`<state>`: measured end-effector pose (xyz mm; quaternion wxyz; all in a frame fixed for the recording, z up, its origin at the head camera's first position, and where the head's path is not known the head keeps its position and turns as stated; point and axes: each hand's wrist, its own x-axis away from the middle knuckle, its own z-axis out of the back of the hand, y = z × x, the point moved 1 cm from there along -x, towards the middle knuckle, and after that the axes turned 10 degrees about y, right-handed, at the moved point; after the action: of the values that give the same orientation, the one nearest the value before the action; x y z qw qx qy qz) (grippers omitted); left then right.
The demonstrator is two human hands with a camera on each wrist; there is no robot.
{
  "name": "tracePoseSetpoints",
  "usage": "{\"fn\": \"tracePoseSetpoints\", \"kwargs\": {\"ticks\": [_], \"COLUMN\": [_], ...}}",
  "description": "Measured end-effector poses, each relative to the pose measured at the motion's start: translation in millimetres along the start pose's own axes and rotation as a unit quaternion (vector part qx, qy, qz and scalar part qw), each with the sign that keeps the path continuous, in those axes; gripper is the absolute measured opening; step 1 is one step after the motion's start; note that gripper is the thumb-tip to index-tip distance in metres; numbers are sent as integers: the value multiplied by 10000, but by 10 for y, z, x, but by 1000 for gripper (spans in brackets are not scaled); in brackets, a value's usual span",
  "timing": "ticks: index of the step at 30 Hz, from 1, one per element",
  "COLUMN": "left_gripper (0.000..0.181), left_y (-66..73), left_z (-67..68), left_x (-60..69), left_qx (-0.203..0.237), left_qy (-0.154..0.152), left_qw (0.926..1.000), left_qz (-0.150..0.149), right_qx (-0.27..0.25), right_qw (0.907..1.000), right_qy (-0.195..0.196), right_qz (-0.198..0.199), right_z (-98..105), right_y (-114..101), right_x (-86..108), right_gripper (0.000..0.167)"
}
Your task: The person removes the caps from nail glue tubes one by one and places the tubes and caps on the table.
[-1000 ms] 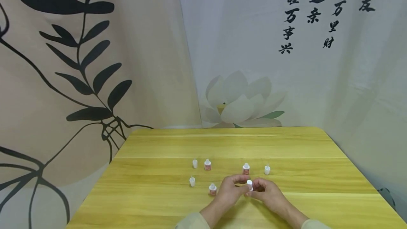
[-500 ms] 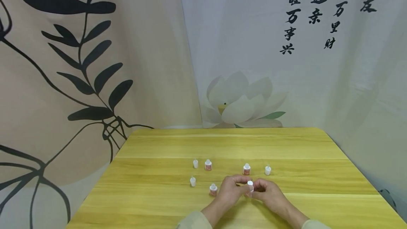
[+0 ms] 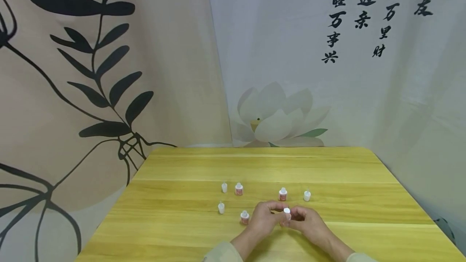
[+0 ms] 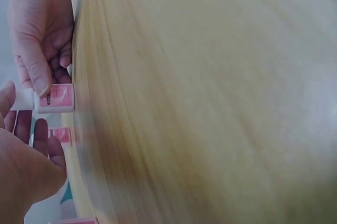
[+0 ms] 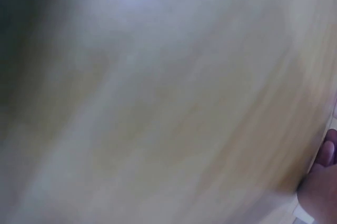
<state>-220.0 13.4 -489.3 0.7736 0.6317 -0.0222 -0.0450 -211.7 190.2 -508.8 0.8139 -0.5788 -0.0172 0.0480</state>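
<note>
Near the front of the table, both hands meet on one small bottle, white with a pink label (image 4: 59, 97). My left hand (image 3: 265, 218) pinches its white cap (image 3: 287, 211) between thumb and fingers. My right hand (image 3: 308, 222) grips the labelled body with the thumb across it, as the left wrist view shows. The cap sits on the bottle's neck; the thread is hidden. Just left of my left hand stands an uncapped bottle (image 3: 244, 217). Beyond the hands is another uncapped bottle (image 3: 282, 194). Only part of my right hand (image 5: 322, 182) shows in the right wrist view.
A third uncapped bottle (image 3: 238, 189) stands farther back on the wooden table (image 3: 174, 221). Beside it is a white cap (image 3: 224, 187), thin tip upward. Similar caps stand nearer left (image 3: 221, 208) and at right (image 3: 307, 195). A printed curtain (image 3: 182, 72) hangs behind.
Both hands keep their hold on the bottle and cap, almost in place. The cap appears slightly lower between the fingers. The whole head view has shifted a little.
</note>
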Motion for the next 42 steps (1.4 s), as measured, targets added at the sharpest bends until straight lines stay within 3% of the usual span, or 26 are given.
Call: {"fn": "tracePoseSetpoints", "kwargs": {"ticks": [10,18,27,42], "left_gripper": [16,27,19,19], "left_y": [-2,19,-9,-21], "left_z": [-16,26,30,-16], "left_x": [-26,21,15,9], "left_qx": [-23,-13,142,147], "left_qy": [21,-11,-68,102], "left_qw": [9999,10000,9996,9998], "left_qz": [103,-82,-222,-1], "right_qx": [-59,-10,23,48], "right_qw": [9999,9999,9998,9998], "right_qy": [106,137,184,154], "right_qz": [-2,14,46,67], "right_z": [-5,-5,-5,0], "right_y": [17,16,21,3], "right_x": [-15,-25,-37,-12], "right_gripper": [27,27,26,27]}}
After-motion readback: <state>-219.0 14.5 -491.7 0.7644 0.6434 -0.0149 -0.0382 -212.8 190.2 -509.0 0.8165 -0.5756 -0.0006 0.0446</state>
